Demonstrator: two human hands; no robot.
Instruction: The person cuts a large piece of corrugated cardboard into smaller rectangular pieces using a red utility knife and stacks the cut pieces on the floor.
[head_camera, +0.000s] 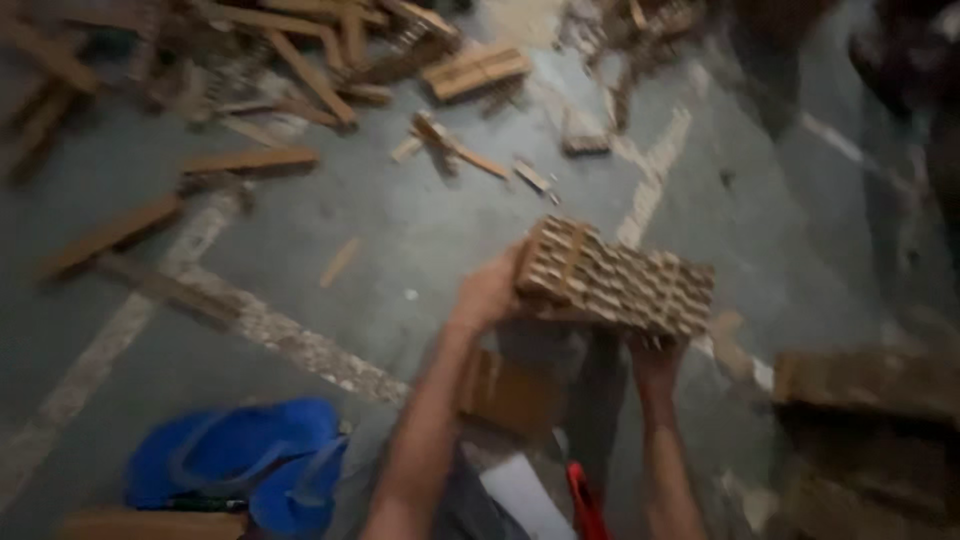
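Note:
Both my hands hold up a rectangular block of bundled wooden slats (615, 282), whose face shows many small stick ends. My left hand (487, 293) grips its left end. My right hand (655, 358) supports it from below near the right end. Under the block, a brown wooden piece (505, 392) sits near my left forearm. The picture is blurred.
Scattered wooden sticks and planks (300, 70) litter the grey concrete floor (400, 230) at the back. A blue sandal (240, 460) lies at lower left. Stacked wooden blocks (870, 420) stand at right. A red object (585, 505) and white sheet (522, 495) lie near my legs.

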